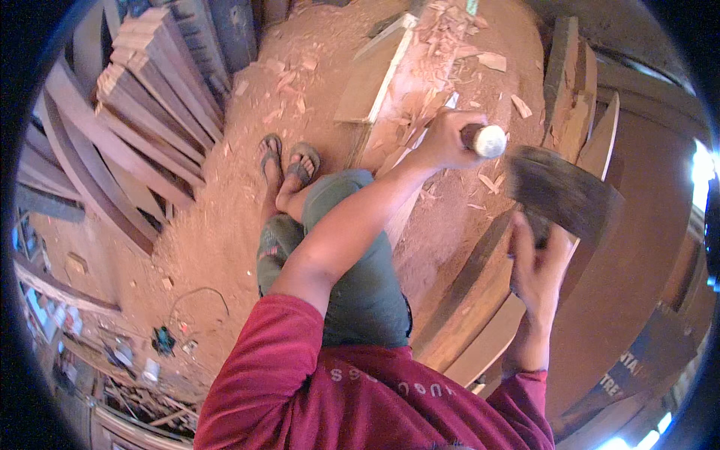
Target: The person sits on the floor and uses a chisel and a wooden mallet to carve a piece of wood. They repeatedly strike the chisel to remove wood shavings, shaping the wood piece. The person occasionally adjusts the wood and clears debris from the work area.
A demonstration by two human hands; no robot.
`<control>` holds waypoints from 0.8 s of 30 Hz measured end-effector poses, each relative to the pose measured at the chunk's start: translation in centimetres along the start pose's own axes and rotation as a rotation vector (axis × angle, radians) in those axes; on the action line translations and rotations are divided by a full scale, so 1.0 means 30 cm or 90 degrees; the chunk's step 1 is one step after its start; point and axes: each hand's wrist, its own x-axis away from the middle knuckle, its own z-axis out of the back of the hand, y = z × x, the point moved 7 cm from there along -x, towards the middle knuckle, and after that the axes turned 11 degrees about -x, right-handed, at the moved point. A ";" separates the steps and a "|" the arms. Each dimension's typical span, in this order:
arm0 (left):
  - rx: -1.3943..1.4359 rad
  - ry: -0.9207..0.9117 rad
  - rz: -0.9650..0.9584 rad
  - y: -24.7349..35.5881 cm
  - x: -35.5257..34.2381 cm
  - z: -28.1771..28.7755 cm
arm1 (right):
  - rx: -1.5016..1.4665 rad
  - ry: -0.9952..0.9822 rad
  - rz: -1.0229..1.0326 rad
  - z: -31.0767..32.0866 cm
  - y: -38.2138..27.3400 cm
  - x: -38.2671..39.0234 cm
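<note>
My left hand (pixel 448 140) is wrapped round the handle of what looks like a chisel (pixel 491 141), its pale round butt end pointing right. The blade is mostly hidden by the hand. Beneath that hand runs a long wooden piece (pixel 409 112) strewn with shavings. My right hand (pixel 538 266) grips the short handle of a mallet (pixel 568 189). The mallet's dark, blocky wooden head is raised just right of the chisel's butt, apart from it and smeared by motion.
Stacked curved timbers (pixel 154 90) lean at the far left. Wood shavings (pixel 442 37) and sawdust cover the ground. Upright planks (pixel 574 90) stand on the right, beside a large brown panel (pixel 637 187). A thick timber (pixel 465 315) lies by my right side. My sandalled feet (pixel 300 161) rest at the left.
</note>
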 end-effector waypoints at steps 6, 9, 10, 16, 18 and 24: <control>-0.085 -0.007 -0.042 -0.006 -0.001 -0.012 | -0.133 0.123 0.138 0.011 0.010 0.063; -0.096 -0.011 -0.054 0.001 0.007 -0.017 | 0.110 -0.049 -0.047 -0.070 0.038 0.009; -0.098 -0.004 -0.065 0.003 0.006 -0.008 | 0.028 0.015 -0.119 -0.022 0.017 0.014; -0.114 0.001 -0.062 -0.005 0.026 -0.023 | -0.441 0.057 0.184 0.037 -0.147 0.018; -0.130 0.006 -0.046 -0.014 0.035 -0.030 | 0.213 -0.005 0.139 -0.081 -0.027 0.015; 0.018 0.116 0.125 -0.120 -0.033 0.096 | -0.104 0.031 -0.146 -0.023 0.301 0.185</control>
